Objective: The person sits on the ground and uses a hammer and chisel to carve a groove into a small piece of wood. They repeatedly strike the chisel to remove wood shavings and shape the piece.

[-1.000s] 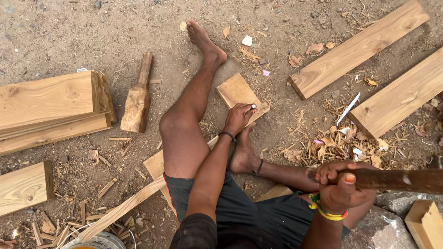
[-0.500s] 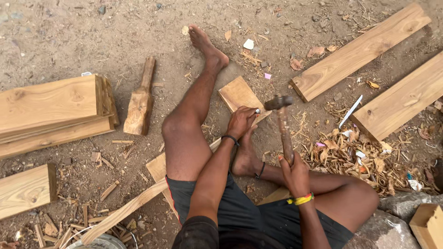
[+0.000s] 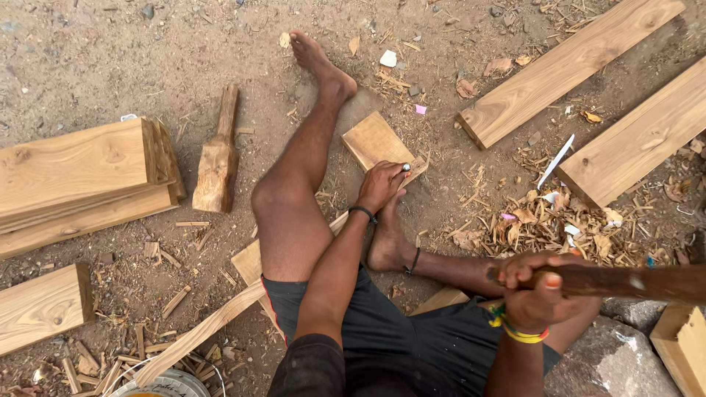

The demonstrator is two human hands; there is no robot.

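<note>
My left hand (image 3: 380,185) pinches a thin, stiff chisel (image 3: 405,168) on the rigid wood block (image 3: 373,140); right hand (image 3: 540,288) grips the heavy-looking hammer handle (image 3: 632,281) near its end.

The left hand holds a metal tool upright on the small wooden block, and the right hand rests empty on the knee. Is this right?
Not quite. The head view shows the right hand gripping a dark wooden handle, not empty. The left hand does hold the metal tool on the small wooden block.

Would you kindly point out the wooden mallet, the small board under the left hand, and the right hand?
wooden mallet (image 3: 215,163), head view, on its block head.
small board (image 3: 373,140), head view, on its bare top face.
right hand (image 3: 540,283), head view, on the knuckles gripping the handle.
</note>
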